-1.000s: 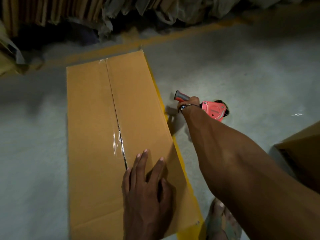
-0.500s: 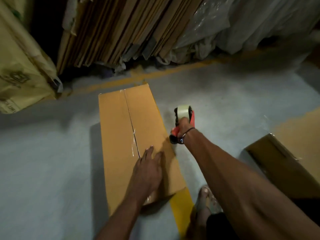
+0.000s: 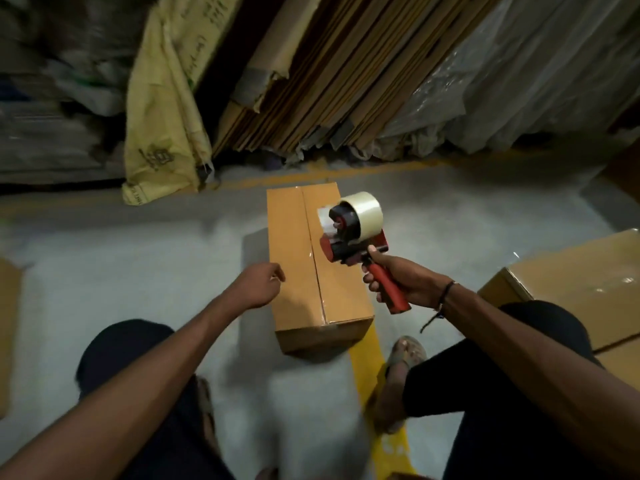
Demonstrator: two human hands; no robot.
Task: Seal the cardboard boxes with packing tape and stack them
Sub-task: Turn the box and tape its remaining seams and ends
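A long brown cardboard box (image 3: 294,244) lies on the grey floor in front of me, flaps closed, with clear tape along its centre seam (image 3: 313,261). My left hand (image 3: 258,285) sits at the box's left top edge, fingers loosely curled and holding nothing; motion blur hides whether it touches. My right hand (image 3: 401,278) grips the red handle of a tape dispenser (image 3: 353,237). The dispenser is raised over the right half of the box, and its clear tape roll (image 3: 363,213) is on top.
A second, larger cardboard box (image 3: 571,278) stands at the right. Flat cardboard sheets (image 3: 329,81), a yellow sack (image 3: 162,109) and plastic-wrapped bundles lean along the back. A yellow floor line (image 3: 367,355) runs under the box. My sandalled foot (image 3: 405,355) is beside it.
My right hand picked the dispenser up from the floor and lifted it over the box. My left hand came off the box top and slid to its left edge. The view pulled back.
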